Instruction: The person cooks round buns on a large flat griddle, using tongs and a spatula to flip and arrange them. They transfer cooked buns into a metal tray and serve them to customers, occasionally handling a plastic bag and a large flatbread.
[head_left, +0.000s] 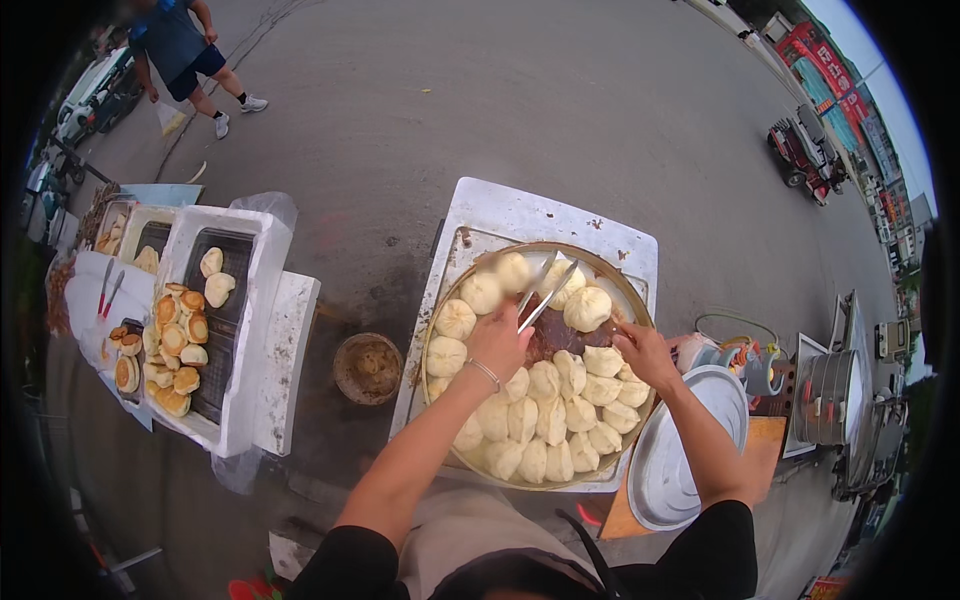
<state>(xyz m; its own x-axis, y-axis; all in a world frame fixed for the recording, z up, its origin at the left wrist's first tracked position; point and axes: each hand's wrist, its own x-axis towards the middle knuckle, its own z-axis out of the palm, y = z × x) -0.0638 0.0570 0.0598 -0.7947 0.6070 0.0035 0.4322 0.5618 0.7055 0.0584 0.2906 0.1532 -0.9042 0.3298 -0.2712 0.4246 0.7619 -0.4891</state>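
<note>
A large round pan (641, 296) holds pale steamed buns (454, 319) around its far and left side and folded, dumpling-shaped buns (551, 420) over its near half. Between them a dark brown surface shows. My left hand (497, 345) grips metal tongs (551, 295), whose arms reach over the pan to a round bun (564, 283) at the far side. Just right of it lies another pleated bun (587, 308). At the pan's right edge is my right hand (645, 354), fingers bent together near the rim; whether it holds something there cannot be told.
On the left, a white foam box (262, 285) holds browned flat buns (174, 339), with red-handled tongs (112, 292) beside it. A bowl (367, 368) sits left of the pan. On the right are a metal lid (688, 450) and stacked steamers (825, 397). A person (180, 52) stands beyond.
</note>
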